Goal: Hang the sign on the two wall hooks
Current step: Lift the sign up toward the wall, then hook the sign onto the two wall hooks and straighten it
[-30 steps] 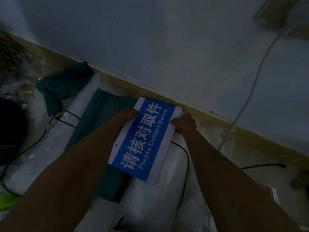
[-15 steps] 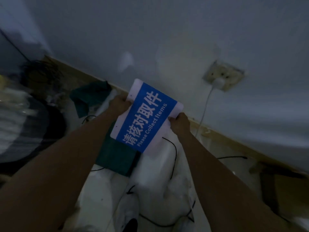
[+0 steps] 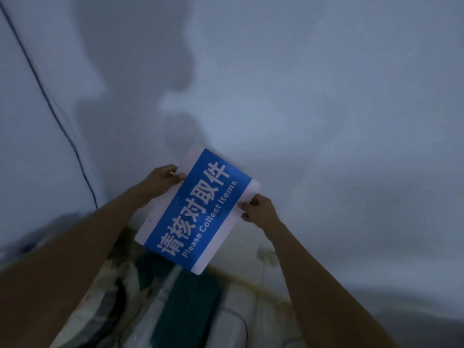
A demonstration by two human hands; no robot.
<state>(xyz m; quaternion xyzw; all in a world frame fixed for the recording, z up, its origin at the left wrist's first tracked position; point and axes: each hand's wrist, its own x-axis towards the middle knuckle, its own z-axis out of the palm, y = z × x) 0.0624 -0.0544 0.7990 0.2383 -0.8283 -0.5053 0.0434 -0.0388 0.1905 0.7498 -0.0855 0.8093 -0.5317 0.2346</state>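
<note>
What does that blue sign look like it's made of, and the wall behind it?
The blue sign looks like a thin rigid sheet, probably plastic or coated metal: it stays flat though gripped only at its edges by the left hand and right hand, with a smooth matte printed face. The wall looks like painted plaster, pale and blotchy. Dim light leaves both uncertain.

Pale wall point(image 3: 301, 96) fills most of view. Dark cable point(image 3: 50, 106) runs down wall at left. Teal cloth point(image 3: 190, 305) below, among blurred white bundles point(image 3: 226, 330). Socket point(image 3: 266, 254) low on wall, blurred.
</note>
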